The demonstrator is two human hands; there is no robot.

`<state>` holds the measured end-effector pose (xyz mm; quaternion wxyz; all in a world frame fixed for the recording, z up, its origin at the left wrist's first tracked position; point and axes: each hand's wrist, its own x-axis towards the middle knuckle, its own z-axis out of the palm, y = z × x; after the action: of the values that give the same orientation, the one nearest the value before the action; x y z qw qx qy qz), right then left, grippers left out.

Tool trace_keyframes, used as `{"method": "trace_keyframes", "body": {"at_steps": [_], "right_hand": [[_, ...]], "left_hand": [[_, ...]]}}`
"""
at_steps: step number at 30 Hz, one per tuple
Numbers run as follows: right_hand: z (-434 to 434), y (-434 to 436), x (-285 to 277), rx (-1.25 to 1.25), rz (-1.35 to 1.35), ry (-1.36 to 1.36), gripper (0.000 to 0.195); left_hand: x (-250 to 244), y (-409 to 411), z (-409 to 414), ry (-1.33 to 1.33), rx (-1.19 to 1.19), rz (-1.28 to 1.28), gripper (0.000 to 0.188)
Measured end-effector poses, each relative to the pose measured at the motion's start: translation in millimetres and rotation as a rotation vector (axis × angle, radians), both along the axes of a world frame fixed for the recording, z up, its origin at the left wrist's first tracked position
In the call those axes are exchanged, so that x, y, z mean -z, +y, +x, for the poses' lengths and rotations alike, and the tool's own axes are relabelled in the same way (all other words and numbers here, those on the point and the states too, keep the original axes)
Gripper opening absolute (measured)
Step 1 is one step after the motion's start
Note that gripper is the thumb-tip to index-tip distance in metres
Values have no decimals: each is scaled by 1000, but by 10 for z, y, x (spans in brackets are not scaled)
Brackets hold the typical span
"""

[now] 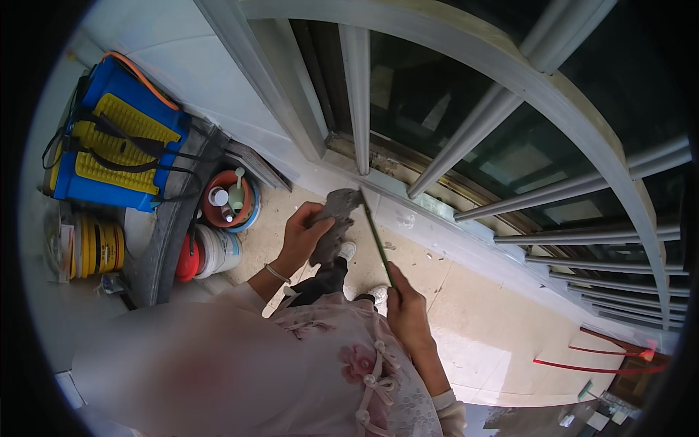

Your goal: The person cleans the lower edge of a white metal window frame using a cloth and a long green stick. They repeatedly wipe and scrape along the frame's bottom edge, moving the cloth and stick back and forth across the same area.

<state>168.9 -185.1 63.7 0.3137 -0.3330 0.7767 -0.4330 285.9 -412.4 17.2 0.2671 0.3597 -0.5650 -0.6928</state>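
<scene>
My left hand (303, 232) grips a ragged grey cloth (334, 224), which hangs down over the floor beside my leg. In my right hand (407, 306) is a thin green stick (375, 229), its far end pointing up towards the window sill. The tip of the stick is close to the upper edge of the cloth; whether they touch I cannot tell. Both hands are in front of my body, above my shoes.
Metal window bars (464, 142) rise beside a tiled sill (377, 188). At left, a blue and yellow backpack sprayer (128, 139) rests on a dark stone ledge (164, 257). Below are a reddish bucket (213, 218) with bottles and a white bucket (221, 248). Debris lies on the tiled floor (464, 306).
</scene>
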Motion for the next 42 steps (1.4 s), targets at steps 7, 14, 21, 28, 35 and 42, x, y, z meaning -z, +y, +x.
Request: {"method": "trace_keyframes", "body": {"at_steps": [7,14,21,28,35,42], "right_hand": [[-8,172,-124,231,28,131,48],[171,249,258,268,68,160,48],[200,99,468,181,-11,152,48],[271,169,225,128,24,-222,49],[317,853,-185,415,-6,-418,50],[482,1244,-151,750,-85,-307,52]], "left_hand": [[131,86,-840,275,-39,-94,22],[638,227,-1386,15,73,-675,22],[708,-23,-1090,69,25,-787,22],[530,-82,-539,-1,105,-584,19],[200,671,-1164,162,265,-492,17],[346,1654,-1899,148,545,-204,16]]}}
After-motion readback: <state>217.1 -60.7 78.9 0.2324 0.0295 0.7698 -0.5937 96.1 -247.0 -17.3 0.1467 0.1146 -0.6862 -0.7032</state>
